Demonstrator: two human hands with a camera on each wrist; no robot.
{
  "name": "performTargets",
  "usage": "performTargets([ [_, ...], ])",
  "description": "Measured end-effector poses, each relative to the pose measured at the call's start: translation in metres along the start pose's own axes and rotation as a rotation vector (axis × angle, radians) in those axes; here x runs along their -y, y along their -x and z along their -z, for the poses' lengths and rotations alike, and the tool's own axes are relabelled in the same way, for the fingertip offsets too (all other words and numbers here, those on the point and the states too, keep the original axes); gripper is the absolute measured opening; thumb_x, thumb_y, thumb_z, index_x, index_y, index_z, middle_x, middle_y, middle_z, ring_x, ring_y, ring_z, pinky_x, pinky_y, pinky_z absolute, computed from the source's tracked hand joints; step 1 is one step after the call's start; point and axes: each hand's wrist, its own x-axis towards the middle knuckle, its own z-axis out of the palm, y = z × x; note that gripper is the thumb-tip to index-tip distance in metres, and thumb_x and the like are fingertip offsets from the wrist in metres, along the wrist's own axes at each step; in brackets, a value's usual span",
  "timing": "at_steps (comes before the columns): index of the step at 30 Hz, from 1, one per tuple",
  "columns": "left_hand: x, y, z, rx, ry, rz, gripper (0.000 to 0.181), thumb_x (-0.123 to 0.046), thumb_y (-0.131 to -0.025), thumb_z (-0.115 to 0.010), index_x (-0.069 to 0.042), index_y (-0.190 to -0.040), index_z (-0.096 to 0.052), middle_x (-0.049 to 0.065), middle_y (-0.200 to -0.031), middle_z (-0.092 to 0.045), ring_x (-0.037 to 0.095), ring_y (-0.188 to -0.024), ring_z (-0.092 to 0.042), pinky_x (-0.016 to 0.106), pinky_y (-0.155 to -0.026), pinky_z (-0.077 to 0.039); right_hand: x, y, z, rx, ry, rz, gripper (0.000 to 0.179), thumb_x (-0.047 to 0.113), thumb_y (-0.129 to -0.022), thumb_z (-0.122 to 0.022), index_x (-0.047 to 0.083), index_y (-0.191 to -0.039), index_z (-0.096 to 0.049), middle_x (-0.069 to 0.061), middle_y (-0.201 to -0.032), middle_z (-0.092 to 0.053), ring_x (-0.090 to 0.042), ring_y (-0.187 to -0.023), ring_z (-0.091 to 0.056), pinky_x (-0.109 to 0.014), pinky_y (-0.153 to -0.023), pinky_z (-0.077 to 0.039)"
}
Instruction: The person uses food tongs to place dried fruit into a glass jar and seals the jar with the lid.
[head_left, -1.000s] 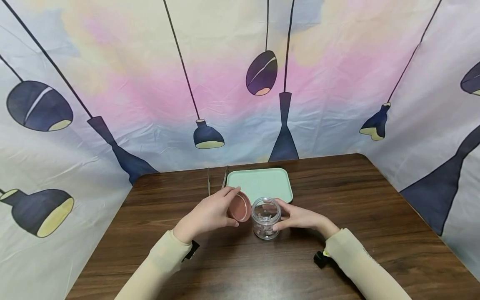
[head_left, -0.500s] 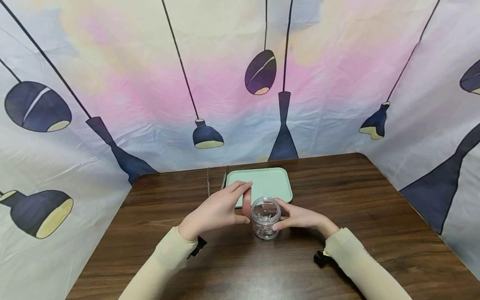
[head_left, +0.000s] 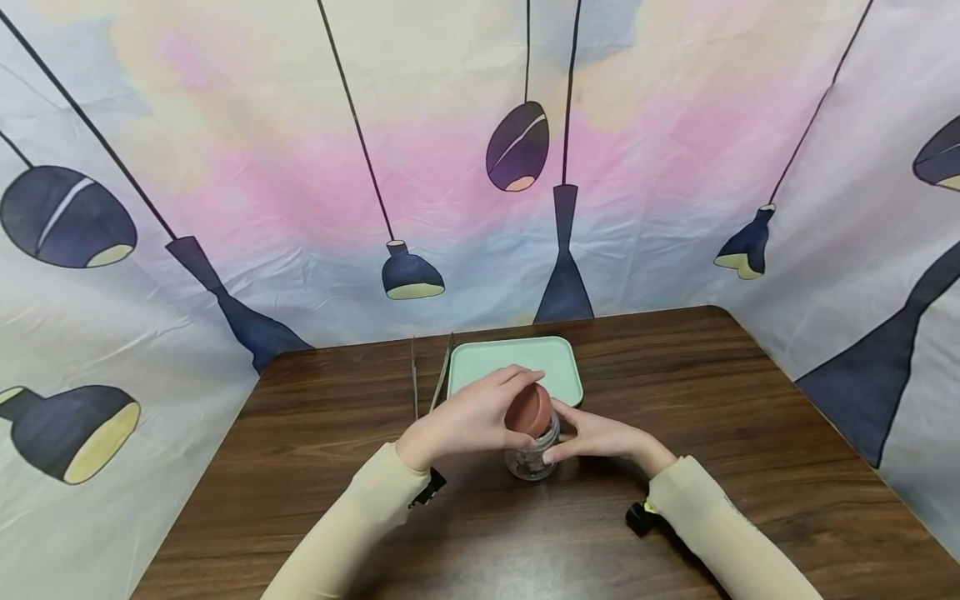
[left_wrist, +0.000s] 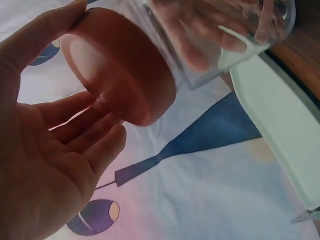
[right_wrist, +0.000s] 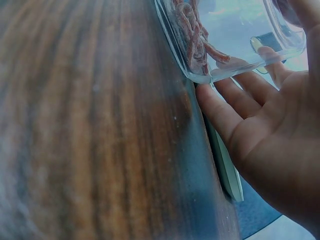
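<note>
A reddish-brown screw lid [head_left: 529, 408] is gripped by my left hand [head_left: 467, 423], which holds it tilted over the mouth of a clear jar [head_left: 529, 465]. In the left wrist view the lid [left_wrist: 131, 67] sits right at the jar's rim, thumb on one side and fingers on the other. My right hand [head_left: 602, 435] holds the jar upright on the table from the right side, its thumb and fingers round the wall. Several thin reddish-brown strips [right_wrist: 192, 42] lie in the bottom of the jar, as the right wrist view shows.
Behind the hands, a mint-green tray [head_left: 558, 360] lies on the dark wooden table [head_left: 660, 367]. Metal tongs [head_left: 415, 379] are left of the tray, partly hidden by the left hand. A cloth backdrop [head_left: 300, 167] with printed lamps hangs beyond the table's far edge.
My left hand has carried the lid rightward from beside the jar to over its mouth, turning its top side up. The right hand and the jar have stayed in place.
</note>
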Motion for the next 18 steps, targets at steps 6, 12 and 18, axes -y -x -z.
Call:
performTargets([
  [6,-0.002,-0.009,-0.006,0.01,0.009,-0.01,0.083,-0.038,-0.08,-0.084,-0.009,-0.149,-0.048,0.005,-0.138,-0.055,0.015,-0.112,-0.057,0.027,-0.086,-0.051,0.0,-0.001,0.0,0.013,-0.01,0.041,0.103,0.026,-0.092,-0.076,0.022,-0.164,-0.003,-0.006,-0.168,-0.01,-0.024,-0.148,-0.028,-0.04,-0.111,-0.037],
  [12,0.001,-0.016,-0.014,0.024,-0.006,-0.014,0.08,-0.044,-0.081,-0.083,-0.008,-0.145,-0.052,0.005,-0.134,-0.058,0.015,-0.113,-0.057,0.025,-0.084,-0.05,0.001,-0.001,-0.001,0.015,-0.001,0.019,0.104,0.028,-0.091,-0.077,0.022,-0.164,-0.003,-0.003,-0.167,-0.011,-0.022,-0.147,-0.031,-0.041,-0.111,-0.036],
  [18,0.004,-0.019,-0.021,0.031,0.015,0.015,0.077,-0.049,-0.081,-0.081,-0.008,-0.141,-0.057,0.002,-0.13,-0.06,0.013,-0.109,-0.059,0.024,-0.082,-0.05,0.001,-0.001,-0.002,0.024,-0.02,0.002,0.102,0.028,-0.09,-0.078,0.027,-0.163,-0.007,0.001,-0.164,-0.021,-0.018,-0.143,-0.038,-0.038,-0.109,-0.039],
])
